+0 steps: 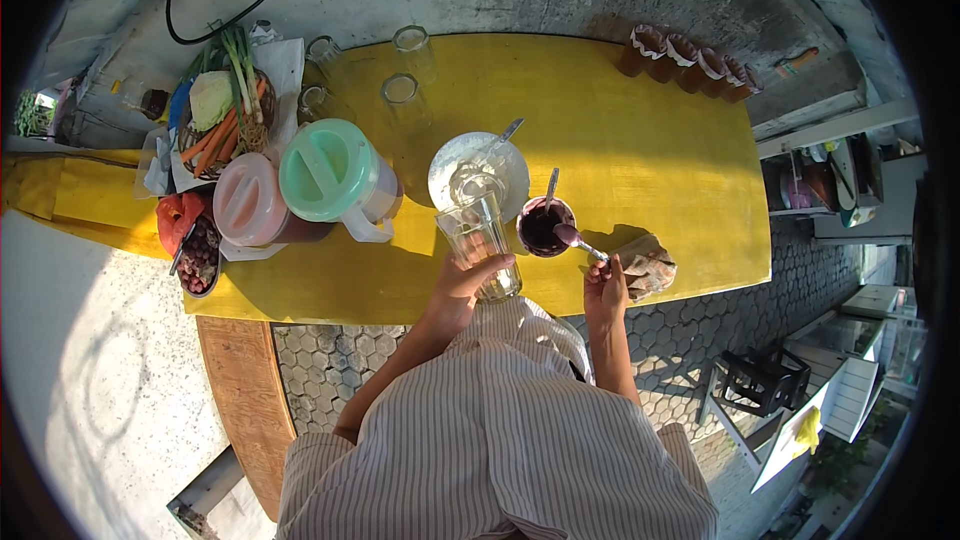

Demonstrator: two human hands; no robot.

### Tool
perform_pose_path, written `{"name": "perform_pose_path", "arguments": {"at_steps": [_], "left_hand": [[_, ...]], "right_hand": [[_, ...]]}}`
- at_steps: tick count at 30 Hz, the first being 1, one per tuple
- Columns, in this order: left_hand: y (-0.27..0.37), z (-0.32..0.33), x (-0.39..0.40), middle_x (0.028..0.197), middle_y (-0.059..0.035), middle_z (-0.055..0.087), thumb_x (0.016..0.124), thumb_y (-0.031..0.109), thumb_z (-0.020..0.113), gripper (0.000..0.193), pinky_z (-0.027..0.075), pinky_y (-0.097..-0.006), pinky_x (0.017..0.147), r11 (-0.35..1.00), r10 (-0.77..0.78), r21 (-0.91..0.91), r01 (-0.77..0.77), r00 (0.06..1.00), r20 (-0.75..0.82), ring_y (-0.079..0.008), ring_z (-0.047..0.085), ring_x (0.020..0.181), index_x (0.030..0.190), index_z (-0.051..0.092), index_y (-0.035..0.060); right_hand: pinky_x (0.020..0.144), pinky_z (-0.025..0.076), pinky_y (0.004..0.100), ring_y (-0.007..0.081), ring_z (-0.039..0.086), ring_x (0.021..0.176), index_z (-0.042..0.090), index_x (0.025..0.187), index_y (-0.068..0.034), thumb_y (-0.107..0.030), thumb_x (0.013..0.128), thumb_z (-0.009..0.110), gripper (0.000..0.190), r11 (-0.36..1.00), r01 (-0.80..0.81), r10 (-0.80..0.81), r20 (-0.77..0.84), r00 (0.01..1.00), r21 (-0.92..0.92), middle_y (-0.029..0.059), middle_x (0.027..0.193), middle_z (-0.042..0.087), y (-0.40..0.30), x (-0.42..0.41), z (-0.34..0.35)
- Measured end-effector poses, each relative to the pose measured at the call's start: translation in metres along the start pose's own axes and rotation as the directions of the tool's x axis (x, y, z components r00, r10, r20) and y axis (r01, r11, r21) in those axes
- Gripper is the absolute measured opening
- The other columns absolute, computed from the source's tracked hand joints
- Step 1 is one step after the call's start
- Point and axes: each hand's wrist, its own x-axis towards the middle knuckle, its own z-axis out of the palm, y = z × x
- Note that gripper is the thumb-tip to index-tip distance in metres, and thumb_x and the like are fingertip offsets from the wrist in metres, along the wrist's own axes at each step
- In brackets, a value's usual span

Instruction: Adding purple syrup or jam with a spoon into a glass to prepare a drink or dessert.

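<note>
My left hand (459, 289) holds a clear glass tumbler (480, 240), tilted, at the near edge of the yellow table (637, 150). Between my right hand's (606, 289) fingers is the handle of a spoon (574, 236), its bowl coated purple, over the rim of a small cup (546, 227) of dark purple contents. A second spoon (552, 184) stands in that cup. Behind the tumbler is a white bowl (450, 157) with white contents and a spoon (506, 133) in it. A crumpled cloth (646, 268) lies just right of my right hand.
Two lidded pitchers, green (330, 169) and pink (246, 201), stand left, near a basket of vegetables (225, 112) and a bowl of purple pieces (199, 262). Several empty glasses (405, 99) stand behind. Several brown cups (681, 64) line the back right. A wooden bench (244, 397) is near left.
</note>
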Motion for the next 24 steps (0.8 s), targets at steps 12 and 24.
{"name": "perform_pose_path", "arguments": {"at_steps": [12,24], "left_hand": [[-0.004,0.000,0.006,0.094,-0.0017,0.057,0.075,0.007,0.066,0.033,0.042,-0.0284,0.081,1.000,-0.009,-0.003,0.009,0.999,-0.042,-0.0129,0.055,0.091,0.105,0.053,0.0076],[-0.010,-0.006,0.006,0.092,-0.0019,0.058,0.075,0.006,0.066,0.031,0.044,-0.0271,0.080,1.000,-0.022,-0.005,0.021,0.998,-0.061,-0.0121,0.056,0.087,0.104,0.053,0.0073]], "right_hand": [[0.047,0.037,0.0214,0.0111,0.049,0.051,0.049,0.080,-0.002,-0.026,0.094,0.044,0.029,0.815,0.423,-0.389,0.166,0.906,-0.397,0.0065,0.061,0.055,-0.006,-0.020,0.033],[0.059,0.046,0.0352,0.0338,0.058,0.068,0.051,0.094,0.004,-0.002,0.086,0.050,0.010,-0.057,0.823,-0.178,0.816,0.549,-0.566,0.0204,0.078,0.058,-0.004,-0.020,0.035]]}}
